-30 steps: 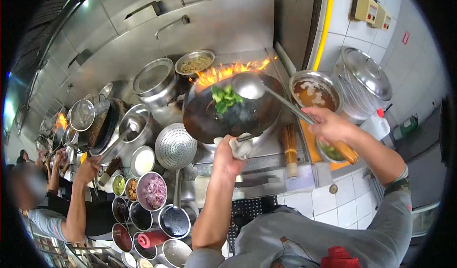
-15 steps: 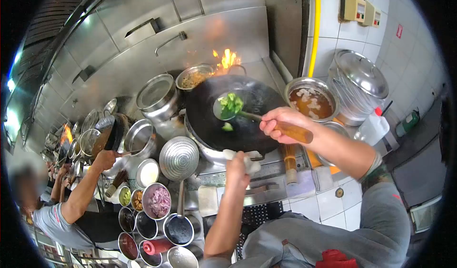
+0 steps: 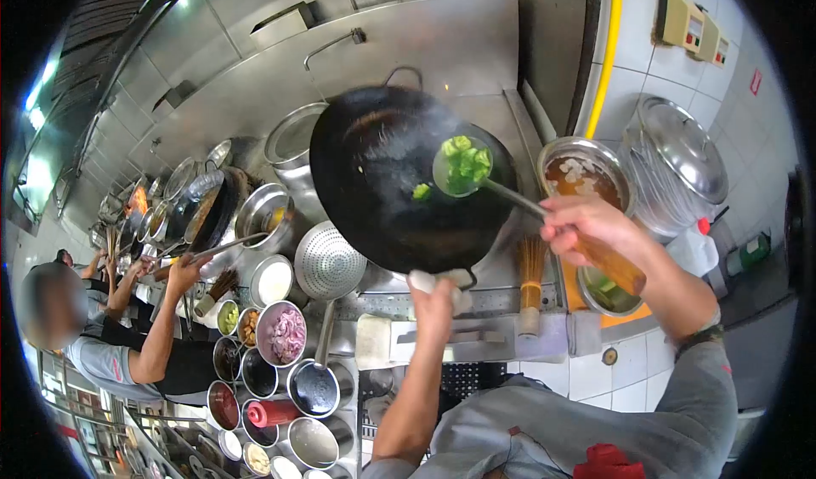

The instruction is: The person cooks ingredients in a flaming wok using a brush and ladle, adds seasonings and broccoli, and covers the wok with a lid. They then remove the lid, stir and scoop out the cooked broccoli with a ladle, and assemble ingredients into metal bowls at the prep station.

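My right hand (image 3: 586,228) is closed round the wooden handle of a ladle (image 3: 518,198), whose bowl hangs over the right side of the black wok (image 3: 382,215). Chopped green vegetables (image 3: 466,163) fill the bowl. One loose green piece (image 3: 421,192) lies in the wok or just above it; I cannot tell which. With a folded white cloth (image 3: 455,290) between, my left hand (image 3: 435,302) grips the wok's near loop handle. The wok is tilted, and faint steam or smoke rises inside it.
At right are a pot of brown liquid (image 3: 586,173), a metal bowl (image 3: 610,290) and a bamboo brush (image 3: 530,283). On the left, a perforated skimmer (image 3: 330,260) lies near a bowl of chopped onion (image 3: 283,334) and several containers. A co-worker's arm (image 3: 166,309) reaches across further left.
The ladle of greens has moved right and lifted toward the wok's right side. The wok has shifted and tilted. The tall flame behind it has shrunk to a spark.
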`<state>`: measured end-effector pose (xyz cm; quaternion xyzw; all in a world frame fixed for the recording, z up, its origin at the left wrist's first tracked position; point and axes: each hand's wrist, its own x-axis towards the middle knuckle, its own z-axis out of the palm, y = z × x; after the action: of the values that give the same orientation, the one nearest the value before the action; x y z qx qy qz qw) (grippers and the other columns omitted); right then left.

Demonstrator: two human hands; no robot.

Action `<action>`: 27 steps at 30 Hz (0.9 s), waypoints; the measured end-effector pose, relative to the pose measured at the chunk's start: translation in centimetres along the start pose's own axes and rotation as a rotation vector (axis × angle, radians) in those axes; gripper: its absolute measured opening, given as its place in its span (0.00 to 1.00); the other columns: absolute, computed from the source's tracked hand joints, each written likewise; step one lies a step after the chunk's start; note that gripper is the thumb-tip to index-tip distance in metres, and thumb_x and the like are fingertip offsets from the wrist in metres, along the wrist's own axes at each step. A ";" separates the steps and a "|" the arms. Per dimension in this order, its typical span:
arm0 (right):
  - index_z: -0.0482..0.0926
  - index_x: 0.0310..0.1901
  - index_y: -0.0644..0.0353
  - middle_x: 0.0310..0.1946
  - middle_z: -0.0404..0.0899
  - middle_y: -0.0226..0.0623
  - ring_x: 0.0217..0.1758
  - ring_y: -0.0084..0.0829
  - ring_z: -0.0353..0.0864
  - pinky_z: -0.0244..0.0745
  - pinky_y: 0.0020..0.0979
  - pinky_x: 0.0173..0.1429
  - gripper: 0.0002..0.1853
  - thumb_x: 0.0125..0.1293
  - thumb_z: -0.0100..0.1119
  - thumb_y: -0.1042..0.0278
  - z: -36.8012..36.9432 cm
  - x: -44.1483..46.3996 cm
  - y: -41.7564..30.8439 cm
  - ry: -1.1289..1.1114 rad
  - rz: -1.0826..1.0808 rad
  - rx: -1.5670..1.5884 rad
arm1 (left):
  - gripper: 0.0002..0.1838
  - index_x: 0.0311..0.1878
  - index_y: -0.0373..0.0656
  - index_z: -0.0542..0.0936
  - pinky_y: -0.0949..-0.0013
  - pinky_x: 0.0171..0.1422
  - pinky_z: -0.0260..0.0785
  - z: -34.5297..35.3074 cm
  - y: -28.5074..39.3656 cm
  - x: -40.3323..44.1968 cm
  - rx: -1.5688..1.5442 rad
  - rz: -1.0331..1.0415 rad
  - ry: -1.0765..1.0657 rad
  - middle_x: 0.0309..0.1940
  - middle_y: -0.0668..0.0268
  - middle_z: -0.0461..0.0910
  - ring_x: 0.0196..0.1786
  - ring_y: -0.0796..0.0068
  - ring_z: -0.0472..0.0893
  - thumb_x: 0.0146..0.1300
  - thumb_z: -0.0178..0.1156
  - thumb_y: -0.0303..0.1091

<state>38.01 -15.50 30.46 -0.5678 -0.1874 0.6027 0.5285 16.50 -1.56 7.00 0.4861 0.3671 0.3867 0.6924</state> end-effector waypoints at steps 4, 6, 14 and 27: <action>0.68 0.47 0.59 0.31 0.72 0.32 0.22 0.16 0.68 0.62 0.24 0.20 0.08 0.67 0.52 0.75 0.1 0.1 0.7 -0.130 0.088 0.094 | 0.31 0.64 0.38 0.61 0.66 0.53 0.70 0.1 -0.8 0.2 0.250 0.219 0.076 0.48 0.58 0.74 0.48 0.70 0.76 0.56 0.57 0.24; 0.67 0.47 0.56 0.32 0.71 0.31 0.22 0.15 0.68 0.62 0.23 0.18 0.07 0.69 0.51 0.75 0.6 0.1 1.6 -0.207 0.103 0.308 | 0.29 0.63 0.37 0.62 0.66 0.53 0.70 0.3 0.1 -0.3 0.269 0.249 0.102 0.48 0.58 0.75 0.48 0.69 0.77 0.57 0.56 0.24; 0.66 0.65 0.61 0.28 0.72 0.27 0.16 0.11 0.63 0.57 0.20 0.10 0.24 0.66 0.52 0.76 1.3 3.9 4.5 -0.189 0.004 0.172 | 0.16 0.50 0.40 0.79 0.59 0.41 0.75 2.1 0.2 3.0 -0.393 -0.387 -0.194 0.44 0.60 0.82 0.41 0.67 0.81 0.69 0.52 0.42; 0.56 0.72 0.60 0.29 0.66 0.29 0.15 0.12 0.62 0.66 0.19 0.08 0.27 0.72 0.42 0.70 12.6 2.0 6.1 -0.348 -0.109 -0.227 | 0.18 0.50 0.41 0.76 0.60 0.33 0.75 -1.3 1.5 -4.0 -0.714 -0.242 -0.097 0.39 0.64 0.81 0.36 0.71 0.82 0.67 0.61 0.46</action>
<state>24.77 -11.34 28.03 -0.5002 -0.3726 0.6372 0.4527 13.33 -4.30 8.58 0.1852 0.2306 0.3823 0.8754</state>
